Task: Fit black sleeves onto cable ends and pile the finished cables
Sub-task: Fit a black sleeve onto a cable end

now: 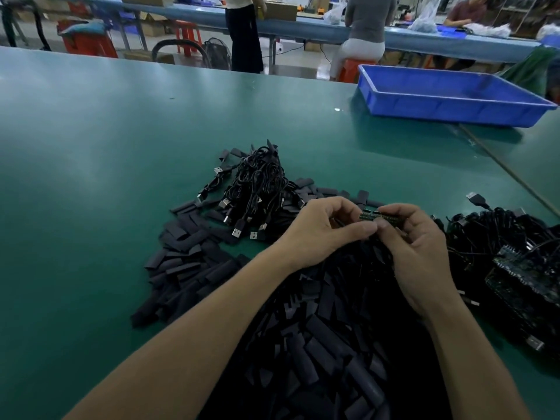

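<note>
Over a wide heap of loose black sleeves [318, 344], my left hand [321, 228] and my right hand [421, 250] meet. Between their thumbs and fingers they pinch a small green circuit board [378, 215], the end of a cable. Whether a sleeve sits on it is hidden by my fingers. A pile of black cables with USB plugs [257, 189] lies just beyond my left hand. On the right, a second tangle of black cables with green boards [509, 253] rests on the table.
The green table [121, 147] stretches far to the left and back. A blue plastic tray [448, 95] stands at the back right. Beyond the table, people work at a long blue bench with orange stools and cardboard boxes.
</note>
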Motion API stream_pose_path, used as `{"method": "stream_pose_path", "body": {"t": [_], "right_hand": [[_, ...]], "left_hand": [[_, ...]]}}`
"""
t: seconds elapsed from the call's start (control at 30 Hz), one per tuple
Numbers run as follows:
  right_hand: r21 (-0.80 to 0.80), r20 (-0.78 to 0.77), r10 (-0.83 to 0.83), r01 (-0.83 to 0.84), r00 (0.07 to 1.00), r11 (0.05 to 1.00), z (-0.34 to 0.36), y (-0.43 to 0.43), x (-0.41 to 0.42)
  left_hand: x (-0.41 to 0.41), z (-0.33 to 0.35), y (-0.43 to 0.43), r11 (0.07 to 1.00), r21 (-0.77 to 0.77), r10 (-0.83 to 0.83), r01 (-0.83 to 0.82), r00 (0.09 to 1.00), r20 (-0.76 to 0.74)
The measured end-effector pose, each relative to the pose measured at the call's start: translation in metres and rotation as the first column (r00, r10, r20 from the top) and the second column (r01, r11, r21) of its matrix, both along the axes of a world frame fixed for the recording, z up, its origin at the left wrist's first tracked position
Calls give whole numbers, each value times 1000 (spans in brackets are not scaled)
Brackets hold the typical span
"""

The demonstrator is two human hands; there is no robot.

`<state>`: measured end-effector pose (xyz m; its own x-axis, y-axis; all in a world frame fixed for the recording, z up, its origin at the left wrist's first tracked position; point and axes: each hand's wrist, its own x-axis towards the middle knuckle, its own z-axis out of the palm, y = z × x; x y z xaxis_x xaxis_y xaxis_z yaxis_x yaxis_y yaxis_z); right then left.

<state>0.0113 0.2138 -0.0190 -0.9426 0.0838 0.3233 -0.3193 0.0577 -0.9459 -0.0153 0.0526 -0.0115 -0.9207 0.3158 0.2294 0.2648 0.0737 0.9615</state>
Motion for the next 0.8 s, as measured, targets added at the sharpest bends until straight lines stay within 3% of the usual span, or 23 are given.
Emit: {"method": "stream_pose_path", "body": {"t": [0.2, 0.37, 0.6, 0.7, 0.77, 0.8], "right_hand": [[-120, 87, 156, -145, 984, 982, 3, 1, 3], [-130, 130, 231, -214, 964, 968, 4, -1, 3], [-337, 145, 387, -323, 910, 885, 4, 1, 2], [-238, 102, 220, -191, 970, 952, 2, -3, 1], [19, 0, -75, 75, 997, 997, 3, -4, 2], [176, -82, -223, 234, 971, 956, 3, -3, 2]], "left_hand": [[5, -2, -4, 995, 97, -31, 20, 992, 119], [5, -1, -8, 986, 160, -85, 54, 977, 194], [-2, -3, -13, 959, 218, -234, 182, 941, 243], [-2, -3, -13, 966, 244, -137, 85, 969, 207], [-1, 0, -15, 950, 309, -21, -34, 985, 173], [-2, 3, -18, 926, 368, 21, -80, 987, 161]]}}
